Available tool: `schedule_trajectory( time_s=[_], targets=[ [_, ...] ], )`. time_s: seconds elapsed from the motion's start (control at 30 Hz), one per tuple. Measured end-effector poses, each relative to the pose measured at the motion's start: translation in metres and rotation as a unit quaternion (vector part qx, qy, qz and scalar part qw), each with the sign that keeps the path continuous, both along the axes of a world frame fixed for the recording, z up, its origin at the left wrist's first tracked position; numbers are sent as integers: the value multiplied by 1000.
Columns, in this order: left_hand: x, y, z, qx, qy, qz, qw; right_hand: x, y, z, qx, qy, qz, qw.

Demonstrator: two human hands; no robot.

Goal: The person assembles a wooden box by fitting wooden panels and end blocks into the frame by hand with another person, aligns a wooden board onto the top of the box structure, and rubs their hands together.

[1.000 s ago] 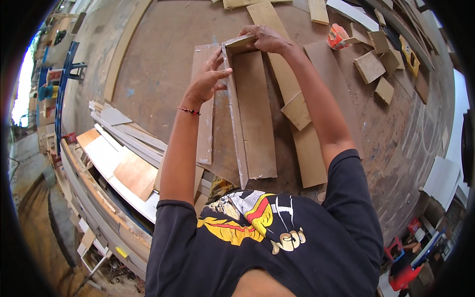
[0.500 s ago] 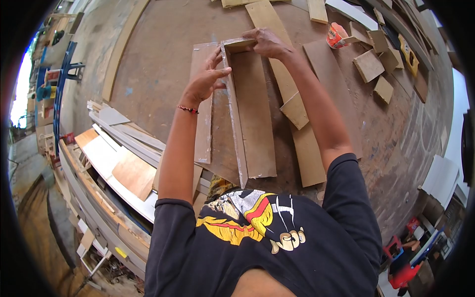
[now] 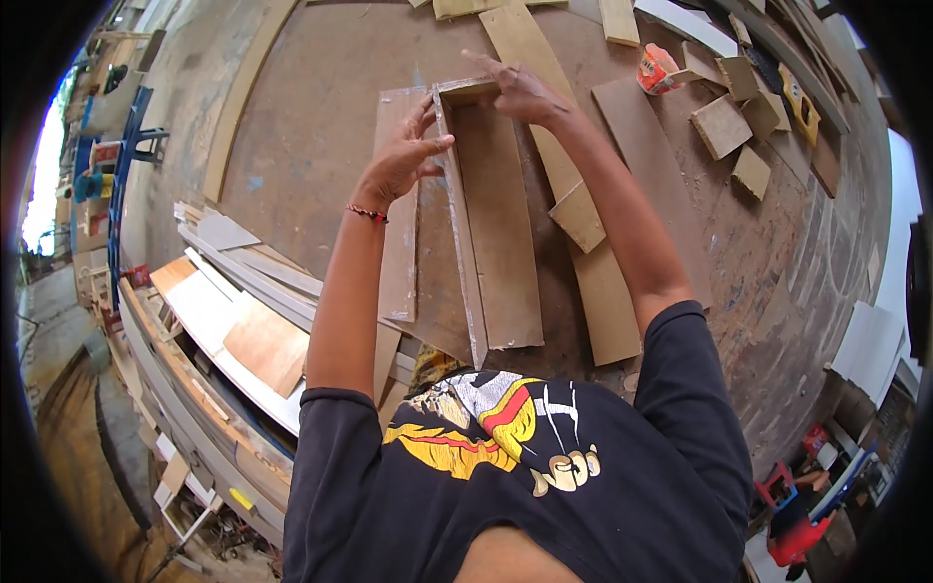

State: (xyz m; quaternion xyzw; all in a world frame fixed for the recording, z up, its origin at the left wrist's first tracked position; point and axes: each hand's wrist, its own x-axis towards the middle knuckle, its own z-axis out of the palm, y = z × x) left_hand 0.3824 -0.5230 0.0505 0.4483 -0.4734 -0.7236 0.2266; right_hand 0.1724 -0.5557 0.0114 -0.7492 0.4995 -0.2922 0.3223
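A three-sided wooden frame [image 3: 468, 243] lies in front of me: a long thin board on edge, a flat long board [image 3: 501, 228] to its right and a short end piece [image 3: 469, 89] across the far end. My left hand [image 3: 403, 155] grips the edge-standing board near that far corner, thumb over its top edge, fingers on its outer side. At the right end of the short piece is my right hand [image 3: 525, 94], its index finger stretched out leftward above the piece. The lower fingers are partly hidden at the corner. Under my left hand lies another flat board [image 3: 398, 262].
Long planks [image 3: 559, 136] and a wide board [image 3: 646, 175] lie right of the frame. Farther right are small wood blocks [image 3: 721, 126], an orange-white container [image 3: 657, 70] and a yellow-handled saw [image 3: 802, 109]. Stacked offcuts [image 3: 262, 340] sit at the left.
My right index finger has lifted off the end piece and now points out past it. The left hand and the frame stay in nearly the same place.
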Motion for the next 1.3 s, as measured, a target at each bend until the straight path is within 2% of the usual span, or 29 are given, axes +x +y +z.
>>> schedule_trajectory(
  time_s=[0.07, 0.1, 0.13, 0.17, 0.23, 0.4, 0.6, 0.67, 0.7, 0.77, 0.8, 0.87, 1.03, 1.23, 1.3],
  targets=[
    [-2, 1, 4, -6, -23, -7, 1000, 1, 6, -5, -28, -12, -19, 999],
    [-2, 1, 3, -7, -22, -8, 1000, 2, 10, -4, -83, -19, -45, 995],
    [-1, 2, 1, -4, -49, 15, 999, 3, 16, -3, -137, -26, -72, 988],
    [0, 3, -2, -2, -76, 38, 996, 3, 24, -3, -136, -25, -75, 988],
    [0, 3, -2, -9, -82, 29, 996, 6, 51, 13, -186, -49, -147, 970],
    [11, -2, -11, -6, -75, -10, 997, 25, 174, 20, -79, -133, -199, 968],
    [11, -6, -7, -9, -48, -48, 998, 44, 291, 9, -9, -73, -150, 986],
    [9, -10, -3, -11, -130, -54, 990, 45, 309, 5, 50, -57, -120, 990],
    [9, -15, -7, -14, -129, -59, 990, 44, 314, 0, 48, -47, -101, 993],
    [11, -27, -21, -70, -181, 19, 981, 43, 316, 3, 49, -40, -93, 994],
    [7, -29, -16, -71, -181, 16, 981, 43, 317, 4, 53, -33, -79, 995],
    [-4, -33, -7, -149, -171, 60, 972, 45, 319, -2, 46, -33, -82, 995],
    [-13, -46, -21, -121, -129, 22, 984, 42, 319, -6, 31, -39, -73, 996],
    [-18, -45, -26, -112, -141, 27, 983, 31, 312, 4, 92, -45, 2, 995],
    [-18, -43, -25, -120, -158, 29, 980, 32, 312, 0, 90, 29, 21, 995]
  ],
)
